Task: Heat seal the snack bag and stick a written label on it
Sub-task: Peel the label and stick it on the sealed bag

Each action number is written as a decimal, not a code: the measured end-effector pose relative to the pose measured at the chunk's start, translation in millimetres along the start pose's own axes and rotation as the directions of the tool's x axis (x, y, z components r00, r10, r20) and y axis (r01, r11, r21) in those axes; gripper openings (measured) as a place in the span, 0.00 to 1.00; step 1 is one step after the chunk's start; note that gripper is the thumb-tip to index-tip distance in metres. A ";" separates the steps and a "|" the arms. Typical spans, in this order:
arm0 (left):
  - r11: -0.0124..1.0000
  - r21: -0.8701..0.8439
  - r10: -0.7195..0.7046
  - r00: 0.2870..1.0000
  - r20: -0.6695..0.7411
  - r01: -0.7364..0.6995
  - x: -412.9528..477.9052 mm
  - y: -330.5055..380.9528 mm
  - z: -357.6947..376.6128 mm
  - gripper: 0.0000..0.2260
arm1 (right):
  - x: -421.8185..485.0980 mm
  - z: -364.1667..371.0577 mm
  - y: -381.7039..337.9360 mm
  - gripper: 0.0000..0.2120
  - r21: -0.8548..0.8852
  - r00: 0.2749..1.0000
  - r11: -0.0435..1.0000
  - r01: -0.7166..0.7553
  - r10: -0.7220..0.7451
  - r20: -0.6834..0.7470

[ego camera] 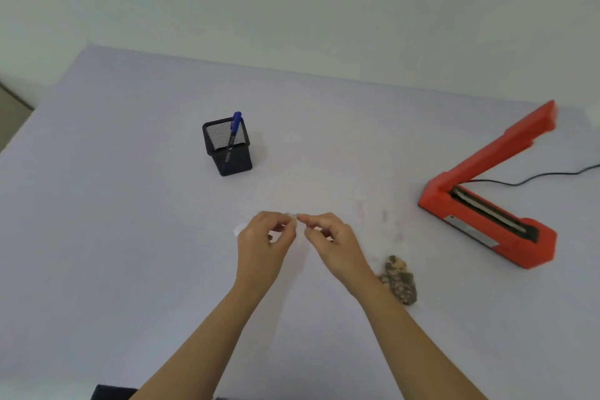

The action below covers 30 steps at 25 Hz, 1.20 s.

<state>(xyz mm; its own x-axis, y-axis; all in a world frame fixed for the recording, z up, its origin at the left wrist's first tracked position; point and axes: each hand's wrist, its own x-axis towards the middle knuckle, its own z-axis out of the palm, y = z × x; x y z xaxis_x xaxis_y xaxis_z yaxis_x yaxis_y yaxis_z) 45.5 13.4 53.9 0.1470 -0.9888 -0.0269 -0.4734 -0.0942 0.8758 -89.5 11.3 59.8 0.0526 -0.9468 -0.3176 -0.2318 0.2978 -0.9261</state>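
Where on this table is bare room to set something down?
Bare: the left side, left of the pen holder and left hand; also between pen holder and heat sealer. Crowded: around the snack, by the right arm.

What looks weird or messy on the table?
A brown, crumbly snack piece lies bare on the table, beside the right forearm, not inside any bag. Nothing else looks spilled or broken.

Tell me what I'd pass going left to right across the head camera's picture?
Black mesh pen holder → left hand → right hand, both pinching a clear plastic bag → brown speckled snack piece → red heat sealer with raised arm.
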 end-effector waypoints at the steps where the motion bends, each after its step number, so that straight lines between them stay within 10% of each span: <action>1: 1.000 -0.002 0.028 0.999 0.034 -0.028 -1.3 4.6 10.6 0.02 | -1.7 -10.1 3.9 0.11 0.018 1.000 1.000 -0.007 0.008 -0.013; 10: 0.998 0.014 0.058 0.990 0.130 -0.060 -1.6 20.9 77.7 0.10 | 2.6 -81.7 37.4 0.05 0.285 0.938 0.944 -0.168 0.242 -0.247; 15: 0.975 -0.099 -0.170 0.954 0.247 0.200 5.6 23.8 108.1 0.05 | 11.8 -103.8 62.6 0.02 0.238 0.906 0.954 -0.182 0.257 -0.337; 30: 0.982 0.081 -0.190 0.918 0.349 0.173 19.6 15.3 163.6 0.03 | 30.4 -131.0 107.2 0.02 0.113 0.917 0.973 -0.200 0.226 -0.328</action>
<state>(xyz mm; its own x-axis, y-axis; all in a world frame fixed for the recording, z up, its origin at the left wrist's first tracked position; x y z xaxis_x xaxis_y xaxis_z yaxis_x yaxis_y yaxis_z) -101.0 -26.4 -12.1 -0.0780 -0.9299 -0.3594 -0.5099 -0.2726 0.8159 -240.0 -1.6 -22.5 -0.3231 -0.8410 -0.4340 -0.1262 0.4928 -0.8610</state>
